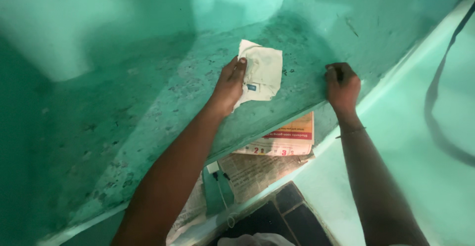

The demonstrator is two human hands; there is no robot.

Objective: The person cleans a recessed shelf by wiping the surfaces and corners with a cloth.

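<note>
Two hands on speckled green stone shelf [148, 122].
Left hand [228, 85] pinched limp, light white cloth [261, 70] at its edge; right hand [342, 85] curled over ledge, holding nothing.

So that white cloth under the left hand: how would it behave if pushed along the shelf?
The white cloth looks crumpled and folded, so it is probably floppy and would bunch up. It seems thin and light. The green shelf looks rough and speckled, so it would likely drag, not glide, under the left hand.

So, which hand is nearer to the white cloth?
Left. The left hand presses on the cloth on the shelf; the right hand grips the shelf edge, apart from it.
</note>
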